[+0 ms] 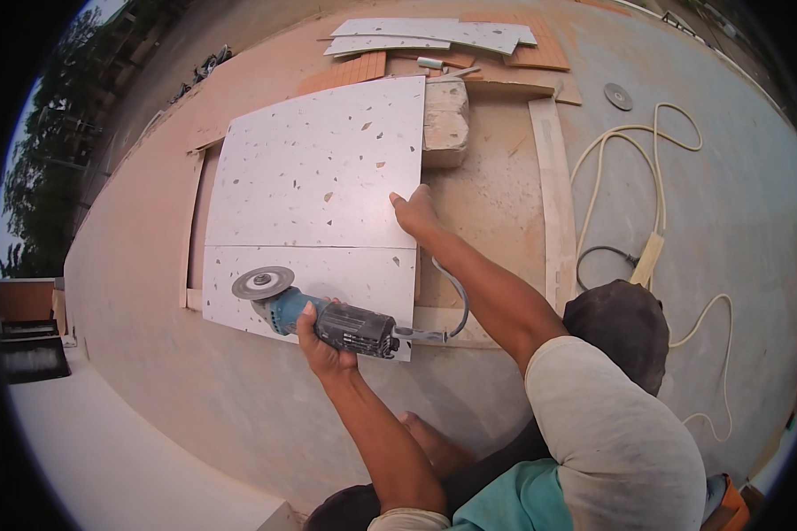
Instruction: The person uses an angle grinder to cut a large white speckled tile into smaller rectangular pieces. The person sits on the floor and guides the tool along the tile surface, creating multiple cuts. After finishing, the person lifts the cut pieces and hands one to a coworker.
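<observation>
My left hand (326,343) is wrapped round the body of a blue and black angle grinder (354,327). Its round cutting disc (279,277) faces up, above the near part of a white speckled tile panel (319,159). A thin dark line runs across the panel; whether it is a joint, a cut or a mark I cannot tell. With my right hand (416,215) I grip the panel's right edge, thumb on top; the other fingers are partly hidden. A grey cord (463,305) leads from the back of the grinder and passes behind my right forearm.
A pale block (445,124) stands by the panel's far right, within a wooden frame (551,195). White speckled tile pieces (390,40) and orange tiles (540,44) lie at the far side. On the right are a loose disc (618,96), a cream cable (657,168) and a power strip (650,257).
</observation>
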Motion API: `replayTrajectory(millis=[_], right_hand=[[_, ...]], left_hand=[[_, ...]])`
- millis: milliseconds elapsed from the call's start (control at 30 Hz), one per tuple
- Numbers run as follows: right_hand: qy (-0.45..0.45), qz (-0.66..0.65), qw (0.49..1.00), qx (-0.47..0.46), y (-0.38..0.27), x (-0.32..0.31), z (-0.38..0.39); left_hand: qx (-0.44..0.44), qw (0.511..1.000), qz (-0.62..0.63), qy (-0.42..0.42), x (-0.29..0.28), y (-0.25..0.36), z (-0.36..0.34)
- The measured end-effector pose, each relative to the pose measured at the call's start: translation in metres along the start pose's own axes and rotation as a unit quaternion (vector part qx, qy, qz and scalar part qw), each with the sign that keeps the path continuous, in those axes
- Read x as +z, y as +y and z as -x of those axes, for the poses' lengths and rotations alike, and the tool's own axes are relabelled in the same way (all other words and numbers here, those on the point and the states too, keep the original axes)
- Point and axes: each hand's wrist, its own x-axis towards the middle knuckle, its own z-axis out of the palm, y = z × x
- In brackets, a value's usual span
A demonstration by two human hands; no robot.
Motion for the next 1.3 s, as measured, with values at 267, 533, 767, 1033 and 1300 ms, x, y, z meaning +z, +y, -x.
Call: replayTrajectory(millis=[267,533,767,1033,1300], right_hand=[[-0.002,0.075,0.997,0.02,-0.003,0.003,0.003],[-0.006,0.12,0.992,0.033,-0.02,0.011,0.007],[0.035,0.209,0.976,-0.042,0.002,0.01,-0.006],[0.105,0.218,0.967,-0.085,0.021,0.033,-0.003],[0.019,0.145,0.989,-0.039,0.011,0.03,-0.007]], left_hand=[[-0.005,1.0,-0.012,-0.016,-0.003,0.0,-0.003],[0.001,0.999,-0.018,-0.042,0.0,0.001,0.0],[-0.021,1.0,0.008,-0.019,0.002,0.003,0.0],[-0.03,0.999,0.009,-0.004,-0.006,-0.001,-0.003],[-0.028,0.999,0.021,-0.026,-0.017,-0.005,-0.011]])
